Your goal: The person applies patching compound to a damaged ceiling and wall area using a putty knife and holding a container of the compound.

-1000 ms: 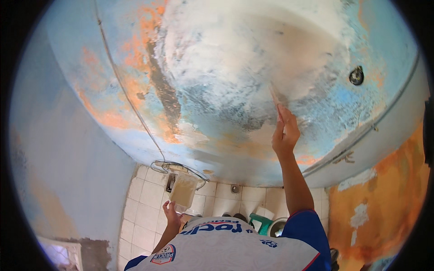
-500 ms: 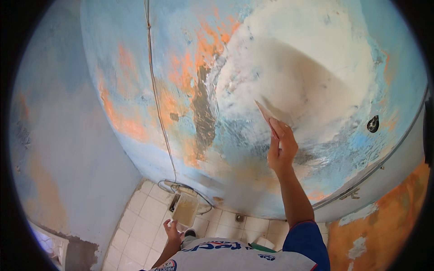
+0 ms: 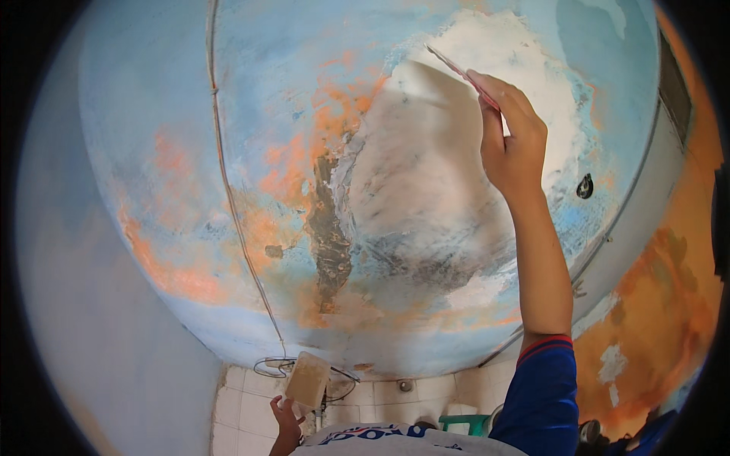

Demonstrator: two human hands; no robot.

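Note:
My right hand is raised against the wall, pinching a thin, wide, flat scraper seen nearly edge-on. The scraper's far edge lies at the upper part of a large white plaster patch on the blue wall. Lower left, my left hand is at the near corner of a shallow beige rectangular tray, its fingers bent at the edge. The tray keeps its place beside these fingers and appears held, though part of the grip is hidden. A bare grey strip runs down left of the patch.
A cable runs down the wall and coils near the floor. A small black fitting sits to the right of the patch. White floor tiles, a green plastic thing and an orange side wall show around me.
My right hand and the scraper have moved upward over the white patch. The view has tilted up the wall. My left hand and the tray sit lower in view, together as before.

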